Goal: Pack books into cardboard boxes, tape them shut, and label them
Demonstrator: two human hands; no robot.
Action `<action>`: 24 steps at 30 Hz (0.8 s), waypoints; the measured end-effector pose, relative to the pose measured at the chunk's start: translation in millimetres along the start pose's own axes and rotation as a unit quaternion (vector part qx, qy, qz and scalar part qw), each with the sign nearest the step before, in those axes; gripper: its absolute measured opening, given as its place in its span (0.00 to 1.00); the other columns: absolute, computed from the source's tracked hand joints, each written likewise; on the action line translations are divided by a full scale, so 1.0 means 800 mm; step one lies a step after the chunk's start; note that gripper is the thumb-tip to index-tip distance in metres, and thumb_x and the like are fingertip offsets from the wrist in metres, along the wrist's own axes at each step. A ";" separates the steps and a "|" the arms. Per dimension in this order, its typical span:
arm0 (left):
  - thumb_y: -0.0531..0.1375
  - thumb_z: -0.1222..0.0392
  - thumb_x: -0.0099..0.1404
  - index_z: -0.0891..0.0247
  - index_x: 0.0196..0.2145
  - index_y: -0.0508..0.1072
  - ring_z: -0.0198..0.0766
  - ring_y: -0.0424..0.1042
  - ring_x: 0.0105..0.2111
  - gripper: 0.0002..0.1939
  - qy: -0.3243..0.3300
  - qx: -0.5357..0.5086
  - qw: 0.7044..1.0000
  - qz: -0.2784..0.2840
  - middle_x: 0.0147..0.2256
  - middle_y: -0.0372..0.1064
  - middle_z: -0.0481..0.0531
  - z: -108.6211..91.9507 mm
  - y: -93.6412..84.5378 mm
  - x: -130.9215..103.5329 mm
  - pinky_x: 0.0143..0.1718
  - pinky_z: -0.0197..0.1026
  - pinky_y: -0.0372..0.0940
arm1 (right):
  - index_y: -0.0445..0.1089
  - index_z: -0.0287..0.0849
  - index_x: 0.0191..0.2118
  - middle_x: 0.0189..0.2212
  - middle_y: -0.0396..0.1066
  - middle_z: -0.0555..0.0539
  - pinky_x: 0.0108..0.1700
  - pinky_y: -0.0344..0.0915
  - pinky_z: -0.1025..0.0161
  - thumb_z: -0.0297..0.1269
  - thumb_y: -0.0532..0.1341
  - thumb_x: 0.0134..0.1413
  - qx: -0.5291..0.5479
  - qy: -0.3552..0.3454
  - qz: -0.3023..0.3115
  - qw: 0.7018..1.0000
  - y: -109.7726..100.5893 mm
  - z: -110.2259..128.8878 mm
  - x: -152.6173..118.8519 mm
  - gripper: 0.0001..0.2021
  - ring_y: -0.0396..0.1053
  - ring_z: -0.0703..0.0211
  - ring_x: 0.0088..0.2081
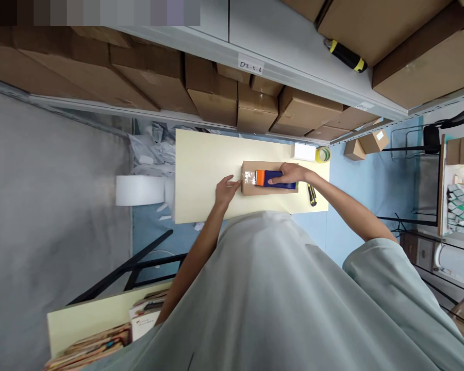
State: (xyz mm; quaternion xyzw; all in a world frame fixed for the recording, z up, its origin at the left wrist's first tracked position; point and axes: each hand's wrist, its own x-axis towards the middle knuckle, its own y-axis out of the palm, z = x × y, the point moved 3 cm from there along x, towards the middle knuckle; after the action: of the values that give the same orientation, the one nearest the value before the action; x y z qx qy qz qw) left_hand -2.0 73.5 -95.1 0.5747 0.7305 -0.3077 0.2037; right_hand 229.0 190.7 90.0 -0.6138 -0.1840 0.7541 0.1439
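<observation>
A small cardboard box lies on the pale yellow table, with clear shiny tape over its left end. My right hand grips a blue tape dispenser with an orange toothed front, held on or just over the box top. At the box's left end is my left hand, fingers stretched and apart, the fingertips at the box edge; contact is hard to tell. A black and yellow utility knife rests to the right of the box.
A white box and a tape roll stand at the table's back right. Overhead runs a grey shelf of cardboard boxes, with another utility knife. A white roll stands left of the table.
</observation>
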 end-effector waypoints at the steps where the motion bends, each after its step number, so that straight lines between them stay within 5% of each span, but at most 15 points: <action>1: 0.69 0.49 0.68 0.67 0.65 0.75 0.49 0.83 0.48 0.33 0.047 0.018 0.999 -0.014 0.51 0.82 0.66 -0.004 -0.004 -0.008 0.52 0.50 0.78 | 0.81 0.40 0.37 0.35 0.82 0.43 0.36 0.65 0.62 0.69 0.70 0.58 -0.001 0.001 -0.001 1.000 0.001 0.000 0.001 0.30 0.77 0.53 0.35; 3: 0.65 0.46 0.71 0.63 0.73 0.68 0.56 0.74 0.67 0.38 0.190 0.061 0.980 -0.019 0.68 0.71 0.69 -0.019 -0.009 -0.030 0.65 0.56 0.71 | 0.82 0.41 0.38 0.34 0.82 0.43 0.36 0.65 0.62 0.69 0.71 0.57 -0.002 0.002 -0.002 1.000 0.002 0.001 0.001 0.30 0.77 0.53 0.35; 5: 0.67 0.40 0.70 0.60 0.81 0.52 0.60 0.50 0.80 0.52 0.321 0.133 0.937 0.031 0.80 0.50 0.67 -0.039 -0.005 -0.052 0.77 0.63 0.56 | 0.82 0.41 0.39 0.34 0.81 0.43 0.37 0.66 0.61 0.70 0.71 0.56 -0.002 0.001 0.000 1.000 0.002 0.004 -0.002 0.31 0.77 0.52 0.35; 7: 0.72 0.34 0.63 0.64 0.84 0.37 0.65 0.31 0.83 0.69 0.381 0.226 0.891 0.103 0.83 0.33 0.68 -0.055 0.006 -0.066 0.80 0.68 0.41 | 0.82 0.40 0.42 0.36 0.82 0.43 0.37 0.66 0.61 0.71 0.71 0.55 -0.003 0.005 0.005 1.000 0.000 0.008 -0.006 0.33 0.78 0.52 0.36; 9: 0.76 0.31 0.56 0.70 0.83 0.30 0.69 0.24 0.82 0.80 0.394 0.303 0.855 0.148 0.82 0.25 0.72 -0.066 0.018 -0.068 0.80 0.71 0.33 | 0.82 0.39 0.45 0.38 0.82 0.42 0.37 0.66 0.62 0.72 0.70 0.56 -0.008 0.013 0.010 1.000 -0.001 0.012 -0.010 0.35 0.78 0.52 0.38; 13: 0.77 0.31 0.53 0.76 0.82 0.30 0.71 0.24 0.82 0.84 0.379 0.385 0.826 0.158 0.81 0.23 0.76 -0.077 0.037 -0.059 0.80 0.70 0.29 | 0.82 0.37 0.49 0.41 0.83 0.40 0.39 0.67 0.62 0.69 0.70 0.58 -0.026 0.031 0.006 0.999 -0.003 0.019 -0.015 0.35 0.79 0.50 0.40; 18: 0.75 0.32 0.59 0.75 0.83 0.39 0.70 0.27 0.82 0.75 0.348 0.394 0.842 0.126 0.82 0.29 0.76 -0.082 0.044 -0.064 0.80 0.69 0.29 | 0.82 0.37 0.50 0.40 0.84 0.40 0.41 0.68 0.62 0.64 0.70 0.62 -0.027 0.028 0.010 0.999 -0.002 0.015 -0.015 0.30 0.80 0.50 0.41; 24: 0.70 0.41 0.67 0.69 0.83 0.41 0.70 0.36 0.82 0.63 0.302 0.406 0.856 0.109 0.82 0.31 0.72 -0.085 0.048 -0.070 0.79 0.72 0.32 | 0.82 0.39 0.50 0.40 0.84 0.41 0.42 0.69 0.62 0.65 0.74 0.56 -0.018 -0.012 0.002 1.000 -0.006 -0.006 -0.012 0.31 0.81 0.47 0.43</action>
State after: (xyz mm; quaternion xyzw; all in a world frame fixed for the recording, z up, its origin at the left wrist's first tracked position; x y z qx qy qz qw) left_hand 53.3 85.8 -17.2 0.7469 0.4990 -0.3642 -0.2459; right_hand 235.4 191.0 99.7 -0.6075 -0.1984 0.7583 0.1290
